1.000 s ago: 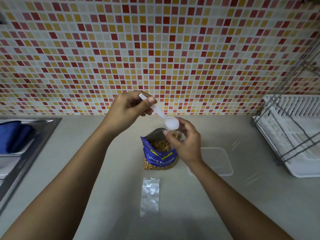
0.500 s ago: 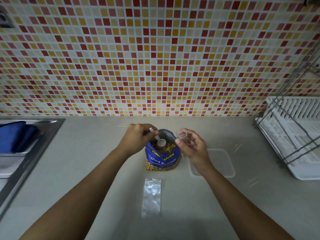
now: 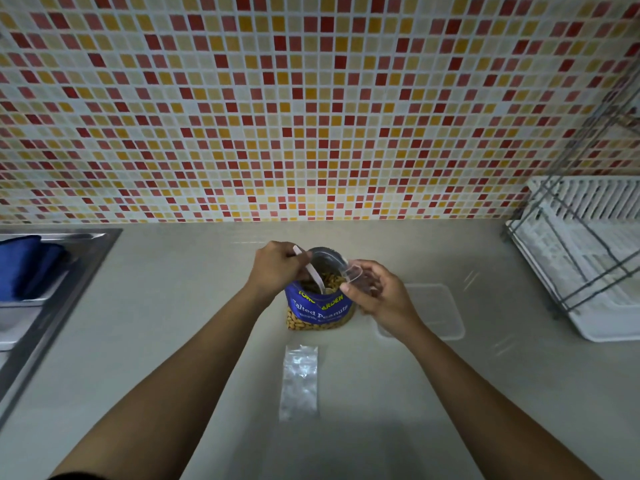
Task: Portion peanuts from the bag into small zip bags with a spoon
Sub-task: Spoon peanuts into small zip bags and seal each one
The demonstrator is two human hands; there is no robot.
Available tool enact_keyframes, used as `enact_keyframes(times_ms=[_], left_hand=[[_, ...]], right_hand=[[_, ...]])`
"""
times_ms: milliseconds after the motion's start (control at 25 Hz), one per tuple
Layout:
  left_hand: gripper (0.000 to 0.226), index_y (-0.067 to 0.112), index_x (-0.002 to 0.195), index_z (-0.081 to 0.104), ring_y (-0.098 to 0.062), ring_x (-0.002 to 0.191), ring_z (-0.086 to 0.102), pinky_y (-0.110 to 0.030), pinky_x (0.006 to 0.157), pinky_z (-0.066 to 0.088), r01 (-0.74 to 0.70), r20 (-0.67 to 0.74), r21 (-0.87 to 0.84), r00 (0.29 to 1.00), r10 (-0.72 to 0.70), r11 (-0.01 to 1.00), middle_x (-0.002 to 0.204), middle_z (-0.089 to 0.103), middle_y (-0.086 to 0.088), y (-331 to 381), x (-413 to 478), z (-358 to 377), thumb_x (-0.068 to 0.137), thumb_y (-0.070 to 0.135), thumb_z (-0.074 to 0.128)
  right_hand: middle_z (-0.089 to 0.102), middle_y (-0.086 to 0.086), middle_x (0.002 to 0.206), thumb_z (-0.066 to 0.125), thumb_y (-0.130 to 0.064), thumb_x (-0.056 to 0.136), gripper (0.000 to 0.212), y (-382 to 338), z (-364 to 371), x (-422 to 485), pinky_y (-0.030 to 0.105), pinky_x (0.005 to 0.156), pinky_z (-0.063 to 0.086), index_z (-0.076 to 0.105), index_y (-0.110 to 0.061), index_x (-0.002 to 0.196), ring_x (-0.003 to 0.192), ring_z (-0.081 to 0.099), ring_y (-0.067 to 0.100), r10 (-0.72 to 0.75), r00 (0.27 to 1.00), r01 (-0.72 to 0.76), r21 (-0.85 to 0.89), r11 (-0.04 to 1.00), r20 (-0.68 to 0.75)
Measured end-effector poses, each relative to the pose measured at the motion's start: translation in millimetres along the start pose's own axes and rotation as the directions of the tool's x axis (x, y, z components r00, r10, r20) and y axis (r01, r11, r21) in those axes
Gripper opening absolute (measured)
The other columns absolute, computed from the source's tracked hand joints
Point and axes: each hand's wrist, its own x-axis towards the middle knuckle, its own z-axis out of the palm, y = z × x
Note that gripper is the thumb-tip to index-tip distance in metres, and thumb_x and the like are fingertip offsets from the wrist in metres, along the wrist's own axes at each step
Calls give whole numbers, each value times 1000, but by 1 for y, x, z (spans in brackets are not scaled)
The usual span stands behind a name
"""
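Two hands meet over the bench [image 3: 173, 306]: our left hand [image 3: 277, 268] grips a white spoon [image 3: 313, 273] dipped into the upright blue peanut bag [image 3: 320, 306], where we read "Salted Peanuts" and part of "…ARDEN". Our right hand [image 3: 379, 294] pinches a small clear zip bag [image 3: 353, 271] beside the bag's mouth.

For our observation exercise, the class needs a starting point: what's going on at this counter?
A person is portioning peanuts. The left hand grips a white spoon, its bowl down inside the open blue peanut bag. The right hand pinches a small clear zip bag beside the bag's mouth. A second zip bag lies flat on the counter, nearer the person.
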Motion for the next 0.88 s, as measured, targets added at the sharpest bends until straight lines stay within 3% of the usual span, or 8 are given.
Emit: enact_keyframes(times_ms=[80, 200, 280, 400, 520, 680, 880], left_hand=[[18, 8, 76, 69, -3, 47, 62, -13, 50, 50, 40, 29, -47, 999, -38, 998, 65, 69, -6, 2, -5, 0, 88, 19, 61], [18, 5, 83, 69, -14, 57, 63, -24, 61, 55, 178, -8, -195, 983, -183, 964, 68, 68, -10, -2, -4, -3, 90, 19, 60], [20, 0, 90, 68, -16, 60, 62, -22, 60, 55, 211, -17, -314, 974, -228, 926, 71, 67, -12, -6, -5, -6, 91, 17, 57], [20, -1, 93, 66, -16, 64, 61, -22, 63, 55, 215, -7, -455, 970, -245, 864, 72, 65, -11, -12, -8, -11, 92, 16, 55], [18, 2, 91, 64, -14, 68, 59, -22, 67, 52, 265, 19, -573, 950, -310, 776, 77, 64, -10, -17, -6, -16, 93, 17, 54], [15, 5, 89, 62, -12, 67, 56, -19, 61, 51, 296, 6, -673, 919, -395, 678, 79, 60, -9, -20, -2, -27, 93, 16, 53], [15, 3, 98, 60, -13, 65, 55, -22, 62, 49, 268, -69, -698, 898, -435, 664, 75, 58, -7, -9, 4, -45, 93, 15, 54]], right_hand=[[70, -12, 99, 77, -24, 75, 34, 0, -1, -2, 18, 70, 49, 62, -34, 104, 90, 65, 3, 4, 1000, -4, 4, 1000, 1], [69, -11, 102, 76, -26, 74, 39, -3, -2, -3, 15, 69, 48, 61, -28, 110, 91, 64, 2, 9, 999, -9, -1, 1000, 37], [69, -10, 100, 75, -31, 71, 42, -6, -2, -4, 14, 65, 48, 61, -27, 110, 87, 64, 3, 13, 999, -13, 3, 1000, 41], [68, -7, 99, 77, -36, 67, 46, -11, -4, -4, 14, 60, 47, 62, -27, 109, 84, 63, 7, -11, 998, 10, -18, 1000, -56], [66, -8, 102, 81, -24, 70, 47, -18, -6, -1, 9, 64, 48, 61, -20, 113, 85, 61, -2, -75, 983, 58, -106, 993, -170], [62, -9, 103, 82, -25, 67, 51, -24, -7, 4, 6, 68, 46, 62, -18, 114, 86, 58, -3, -168, 975, 117, -306, 945, -146], [64, -5, 106, 83, -36, 63, 56, -25, 4, 15, 21, 78, 49, 63, -20, 112, 89, 59, 9, -203, 974, 124, -513, 849, -100]])
